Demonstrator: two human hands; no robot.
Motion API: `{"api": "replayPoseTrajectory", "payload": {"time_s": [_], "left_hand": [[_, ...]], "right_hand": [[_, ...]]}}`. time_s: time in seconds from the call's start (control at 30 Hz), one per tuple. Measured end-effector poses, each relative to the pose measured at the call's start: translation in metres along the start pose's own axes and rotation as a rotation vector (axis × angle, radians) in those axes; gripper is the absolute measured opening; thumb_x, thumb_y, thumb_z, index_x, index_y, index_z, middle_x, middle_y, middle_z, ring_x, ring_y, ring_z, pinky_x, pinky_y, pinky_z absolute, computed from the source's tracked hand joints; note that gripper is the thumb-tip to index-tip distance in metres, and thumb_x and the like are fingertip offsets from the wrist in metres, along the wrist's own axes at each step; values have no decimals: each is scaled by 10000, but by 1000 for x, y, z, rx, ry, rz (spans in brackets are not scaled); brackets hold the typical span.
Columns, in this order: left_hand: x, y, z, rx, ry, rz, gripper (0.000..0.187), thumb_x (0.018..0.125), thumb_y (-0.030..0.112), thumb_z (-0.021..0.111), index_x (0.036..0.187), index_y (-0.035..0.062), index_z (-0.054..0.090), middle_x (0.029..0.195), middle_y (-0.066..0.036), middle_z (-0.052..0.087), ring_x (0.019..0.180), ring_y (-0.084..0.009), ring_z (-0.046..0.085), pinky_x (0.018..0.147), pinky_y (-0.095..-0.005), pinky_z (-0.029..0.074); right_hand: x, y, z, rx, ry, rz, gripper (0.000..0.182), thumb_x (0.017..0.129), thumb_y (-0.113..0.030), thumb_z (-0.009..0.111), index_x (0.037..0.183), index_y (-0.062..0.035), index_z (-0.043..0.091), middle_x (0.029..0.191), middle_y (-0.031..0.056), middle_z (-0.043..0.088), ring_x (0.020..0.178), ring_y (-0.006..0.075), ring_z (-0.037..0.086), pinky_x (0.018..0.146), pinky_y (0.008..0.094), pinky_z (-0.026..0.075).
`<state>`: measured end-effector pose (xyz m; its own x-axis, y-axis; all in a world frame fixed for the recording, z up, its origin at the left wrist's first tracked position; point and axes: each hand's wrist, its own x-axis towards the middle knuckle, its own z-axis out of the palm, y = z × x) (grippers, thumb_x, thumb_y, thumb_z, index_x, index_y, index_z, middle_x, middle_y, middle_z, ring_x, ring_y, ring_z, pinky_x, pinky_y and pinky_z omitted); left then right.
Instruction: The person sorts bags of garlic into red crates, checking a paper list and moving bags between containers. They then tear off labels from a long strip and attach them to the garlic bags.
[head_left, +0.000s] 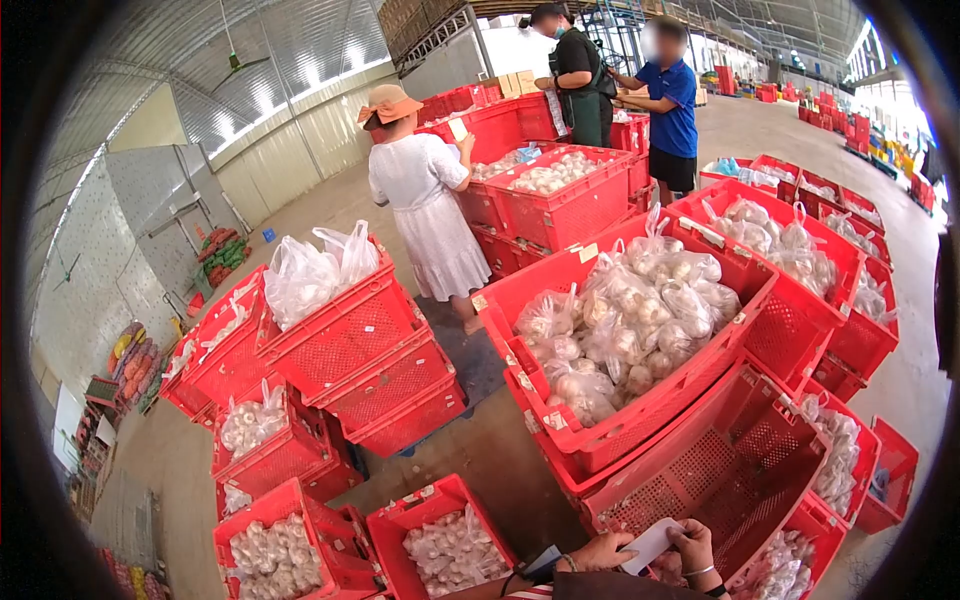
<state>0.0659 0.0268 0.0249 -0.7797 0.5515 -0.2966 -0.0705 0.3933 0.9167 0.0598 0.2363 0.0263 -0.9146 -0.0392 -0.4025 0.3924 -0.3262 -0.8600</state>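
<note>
A flat white rectangular slip (650, 545) is held between my two hands at the bottom of the view; no markings on it can be read. My left hand (603, 552) pinches its left edge, with a dark band at the wrist. On the other side, my right hand (694, 550) grips the upper right end with bent fingers, a light bracelet below it. Just beyond the hands is a red crate (715, 465) with perforated walls and a bare floor. Bags of garlic bulbs (640, 325) fill the raised red crate (590, 440) farther ahead.
Stacked red crates (345, 350) stand left, the top one holding plastic bags (320, 270). More garlic-filled crates (445, 550) flank my hands. A person in a hat (425, 185) stands beyond the aisle; two co-workers (580, 80) (672, 95) stand by crates at the back.
</note>
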Motion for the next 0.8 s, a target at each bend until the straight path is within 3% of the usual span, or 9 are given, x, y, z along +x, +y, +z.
{"api": "replayPoseTrajectory", "payload": {"time_s": [0.27, 0.33, 0.4, 0.47, 0.8], "left_hand": [[-1, -15, 3, 114, 58, 23, 296, 847, 256, 576, 1001, 4, 588, 833, -156, 638, 780, -200, 617, 704, -343, 466], [-6, -10, 4, 35, 117, 48, 288, 845, 277, 590, 918, -2, 585, 791, -168, 550, 779, -281, 542, 731, -364, 432], [-8, -2, 1, 27, 87, 9, 292, 844, 278, 592, 927, -1, 583, 831, -182, 550, 818, -288, 541, 751, -369, 427], [-9, -1, 1, 19, 53, -27, 296, 843, 280, 593, 936, -1, 581, 870, -195, 549, 858, -295, 541, 771, -374, 422], [4, -9, 5, 38, 12, 122, 270, 851, 249, 592, 929, -9, 589, 730, -138, 596, 674, -188, 572, 643, -333, 454]], "right_hand": [[3, 6, 2, -18, -7, 9, 60, 786, 51, 611, 772, -3, 587, 711, 93, 632, 599, 180, 619, 551, 310, 538], [4, 7, 3, -4, -58, -19, 51, 791, 41, 609, 771, -1, 587, 707, 89, 630, 594, 178, 615, 548, 307, 537], [6, 10, 0, 8, -108, -49, 45, 796, 31, 607, 770, 0, 587, 703, 86, 628, 589, 177, 612, 546, 304, 535], [7, 14, -4, 64, -116, 75, 47, 815, -7, 601, 771, 2, 589, 692, 69, 620, 586, 162, 602, 541, 297, 527], [-10, 6, -7, 6, 106, -156, 93, 854, -78, 570, 788, -18, 600, 686, 34, 603, 564, 115, 543, 527, 260, 462]]}}
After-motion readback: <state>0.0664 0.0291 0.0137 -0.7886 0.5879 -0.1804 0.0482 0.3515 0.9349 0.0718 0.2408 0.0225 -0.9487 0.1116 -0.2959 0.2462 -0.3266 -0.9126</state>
